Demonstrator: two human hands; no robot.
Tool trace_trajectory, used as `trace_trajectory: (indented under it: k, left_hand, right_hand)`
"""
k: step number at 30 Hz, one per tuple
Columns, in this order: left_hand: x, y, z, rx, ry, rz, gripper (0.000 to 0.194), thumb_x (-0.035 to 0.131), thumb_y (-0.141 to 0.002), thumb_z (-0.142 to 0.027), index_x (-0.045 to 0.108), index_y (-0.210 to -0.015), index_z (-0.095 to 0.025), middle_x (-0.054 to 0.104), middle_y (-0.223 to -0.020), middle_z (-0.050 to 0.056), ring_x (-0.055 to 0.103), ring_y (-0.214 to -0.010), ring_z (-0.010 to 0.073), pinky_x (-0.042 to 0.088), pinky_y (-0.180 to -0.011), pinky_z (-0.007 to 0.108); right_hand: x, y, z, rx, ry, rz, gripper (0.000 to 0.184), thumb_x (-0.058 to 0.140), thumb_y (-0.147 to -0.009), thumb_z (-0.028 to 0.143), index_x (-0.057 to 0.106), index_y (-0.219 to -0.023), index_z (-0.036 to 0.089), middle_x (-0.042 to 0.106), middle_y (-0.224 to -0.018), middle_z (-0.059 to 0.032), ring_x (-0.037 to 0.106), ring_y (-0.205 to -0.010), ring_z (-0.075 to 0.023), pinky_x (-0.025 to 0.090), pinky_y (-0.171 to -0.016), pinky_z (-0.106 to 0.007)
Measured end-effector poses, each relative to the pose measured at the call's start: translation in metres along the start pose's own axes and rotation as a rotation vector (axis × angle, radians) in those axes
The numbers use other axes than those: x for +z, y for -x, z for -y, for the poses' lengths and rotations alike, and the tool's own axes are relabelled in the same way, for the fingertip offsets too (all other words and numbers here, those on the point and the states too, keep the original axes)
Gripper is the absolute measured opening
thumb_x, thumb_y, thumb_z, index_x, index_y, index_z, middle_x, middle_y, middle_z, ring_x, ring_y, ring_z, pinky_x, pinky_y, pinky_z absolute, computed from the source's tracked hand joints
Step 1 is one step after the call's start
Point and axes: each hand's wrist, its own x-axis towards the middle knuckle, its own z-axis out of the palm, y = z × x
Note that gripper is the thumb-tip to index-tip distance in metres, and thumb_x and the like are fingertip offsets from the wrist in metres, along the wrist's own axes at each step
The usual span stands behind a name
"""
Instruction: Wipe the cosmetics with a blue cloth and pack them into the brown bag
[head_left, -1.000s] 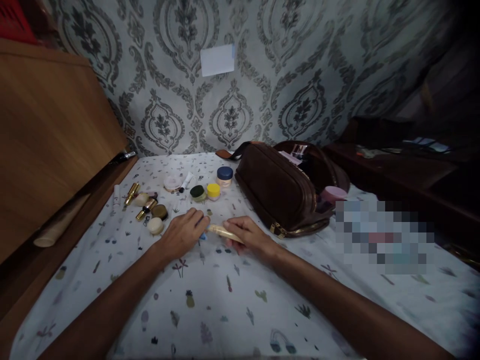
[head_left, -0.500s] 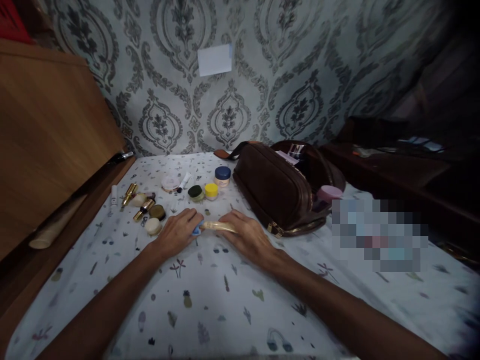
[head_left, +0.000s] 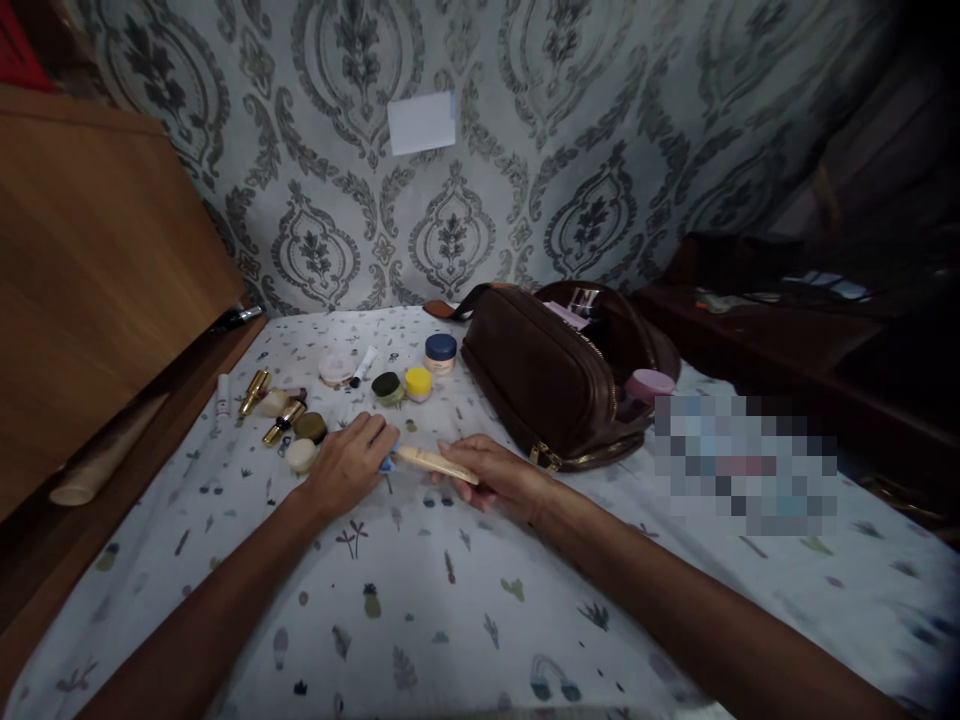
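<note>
Over a white patterned sheet (head_left: 420, 620), my right hand (head_left: 499, 480) grips a cream tube (head_left: 435, 463) by its body. My left hand (head_left: 349, 465) pinches the tube's blue cap (head_left: 387, 463) at its left end. Just left of my left hand lie a round cream jar (head_left: 301, 455), a dark compact (head_left: 309, 426) and gold lipstick tubes (head_left: 281, 424). Farther back sit a green-lidded jar (head_left: 388, 386), a yellow-lidded jar (head_left: 418, 383) and a blue-lidded jar (head_left: 440, 352).
An open brown toiletry bag (head_left: 559, 380) lies right of the jars, with a pink lid (head_left: 649, 384) beside it. A wooden headboard (head_left: 97, 270) rises on the left. Patterned wallpaper (head_left: 480, 150) backs the bed. Dark furniture (head_left: 795, 340) stands at the right.
Both hands have stayed on the tube and shifted slightly. My right hand turned palm-up a little, so the tube now lies angled across its fingers.
</note>
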Motion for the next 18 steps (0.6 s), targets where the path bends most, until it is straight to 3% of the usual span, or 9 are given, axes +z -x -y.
trace_trajectory:
  k: [3, 7, 10, 14, 18]
  left_hand:
    - [0.001, 0.002, 0.002, -0.05, 0.038, 0.059, 0.01, 0.05, -0.091, -0.017, 0.059, -0.096, -0.02, 0.059, -0.093, 0.006, 0.057, -0.091, 0.0229, 0.044, -0.06, 0.029]
    - [0.009, 0.006, 0.003, -0.058, 0.186, 0.109, 0.014, 0.048, -0.091, -0.016, 0.06, -0.094, -0.021, 0.061, -0.093, 0.005, 0.059, -0.091, 0.0222, 0.047, -0.07, 0.03]
    - [0.017, 0.006, 0.004, -0.093, 0.417, 0.077, 0.011, 0.05, -0.089, -0.021, 0.061, -0.092, -0.022, 0.063, -0.094, 0.004, 0.062, -0.091, 0.0212, 0.048, -0.075, 0.029]
    - [0.014, 0.0, 0.009, -0.164, 0.768, 0.18, 0.015, 0.058, -0.083, -0.037, 0.061, -0.084, -0.022, 0.063, -0.081, -0.001, 0.062, -0.075, 0.0173, 0.048, -0.069, 0.024]
    - [-0.006, -0.006, 0.016, -0.346, 0.979, 0.238, 0.031, 0.066, -0.074, -0.052, 0.062, -0.08, -0.022, 0.06, -0.068, -0.003, 0.058, -0.064, 0.0162, 0.046, -0.059, 0.022]
  right_hand:
    - [0.004, 0.0, -0.002, -0.092, 0.124, -0.044, 0.054, 0.056, -0.081, 0.065, 0.067, -0.085, 0.012, 0.055, -0.052, 0.0033, 0.044, -0.039, -0.0077, 0.024, -0.04, -0.02]
    - [0.011, 0.007, -0.004, -0.383, 0.637, -0.266, 0.029, 0.062, -0.085, 0.036, 0.069, -0.103, 0.016, 0.063, -0.069, 0.0012, 0.053, -0.061, -0.0113, 0.036, -0.057, -0.021]
    - [0.013, 0.014, -0.003, -0.395, 0.79, -0.271, 0.021, 0.063, -0.084, 0.026, 0.073, -0.1, 0.019, 0.064, -0.071, 0.0016, 0.055, -0.066, -0.0119, 0.036, -0.061, -0.021]
    - [0.009, 0.014, -0.002, -0.329, 0.67, -0.227, 0.021, 0.069, -0.08, 0.024, 0.075, -0.099, 0.018, 0.06, -0.064, 0.0049, 0.053, -0.061, -0.0096, 0.036, -0.058, -0.019]
    - [0.0, 0.003, -0.007, -0.226, 0.247, -0.057, 0.026, 0.076, -0.075, 0.029, 0.074, -0.098, 0.015, 0.06, -0.063, 0.006, 0.052, -0.056, -0.0071, 0.037, -0.055, -0.018]
